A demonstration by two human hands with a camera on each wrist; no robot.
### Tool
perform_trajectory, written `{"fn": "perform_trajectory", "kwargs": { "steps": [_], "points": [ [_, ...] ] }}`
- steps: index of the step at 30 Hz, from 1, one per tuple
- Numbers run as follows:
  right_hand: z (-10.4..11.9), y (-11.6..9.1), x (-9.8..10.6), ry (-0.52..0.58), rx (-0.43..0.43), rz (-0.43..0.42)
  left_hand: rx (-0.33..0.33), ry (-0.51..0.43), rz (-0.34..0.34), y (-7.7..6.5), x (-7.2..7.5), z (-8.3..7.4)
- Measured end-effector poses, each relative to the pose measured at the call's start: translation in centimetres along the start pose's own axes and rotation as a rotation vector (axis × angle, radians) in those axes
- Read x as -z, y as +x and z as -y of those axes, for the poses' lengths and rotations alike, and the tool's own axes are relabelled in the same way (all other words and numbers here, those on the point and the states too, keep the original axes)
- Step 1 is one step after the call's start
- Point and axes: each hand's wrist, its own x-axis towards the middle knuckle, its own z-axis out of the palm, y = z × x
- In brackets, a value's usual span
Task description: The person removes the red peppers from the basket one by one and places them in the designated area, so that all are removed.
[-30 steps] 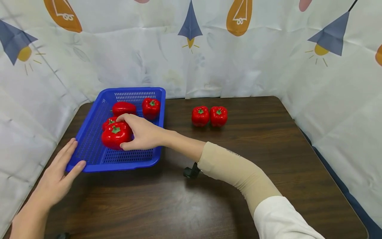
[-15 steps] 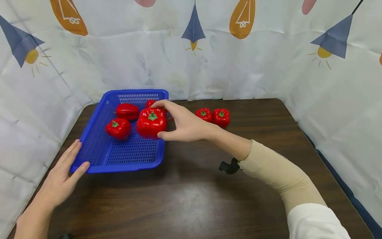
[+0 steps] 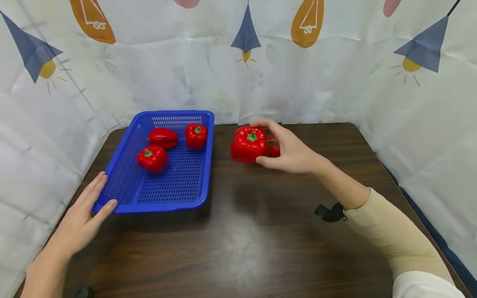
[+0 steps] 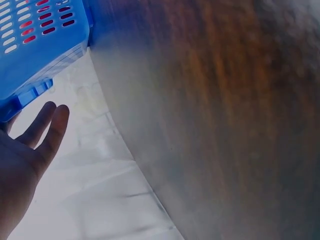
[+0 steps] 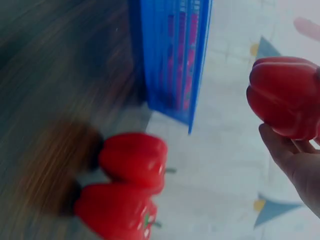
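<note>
Aloft — pepper (image 3: 246, 145) in right fingers (image 3: 266, 123)

1. The desk (image 3: 231, 244) has a dark brown, wood-grained top with rounded far corners and a pale sheen toward its near middle.
2. A blue slotted basket (image 3: 156, 207) sits on its far left part.
3. To the basket's right, a red pepper (image 5: 132, 160) and a second one (image 5: 112, 207) stand stem up, close together.
</note>
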Motion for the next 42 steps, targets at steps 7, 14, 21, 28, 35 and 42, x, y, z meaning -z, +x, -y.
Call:
{"fn": "perform_trajectory", "kwargs": {
  "steps": [7,14,21,28,35,42],
  "points": [
    [-2.2,-2.7,3.0,-0.028,-0.040,-0.081,0.006,0.008,0.011,-0.2,0.0,0.1],
    [-4.7,-5.1,5.8,-0.009,-0.050,-0.148,0.011,0.006,0.013,-0.2,0.2,0.0],
    [-6.3,-7.1,8.0,0.009,-0.112,-0.196,0.007,0.008,0.014,-0.1,0.2,-0.1],
    [-8.0,-8.3,8.9,-0.019,-0.189,-0.214,0.011,0.004,0.018,-0.1,0.1,-0.1],
    [-10.7,-9.0,9.1,-0.003,-0.236,-0.198,0.010,0.000,0.019,0.0,0.0,-0.1],
    [-13.2,-8.8,9.4,0.016,-0.281,-0.181,0.010,0.006,0.013,0.0,0.0,-0.1]
  ]
}}
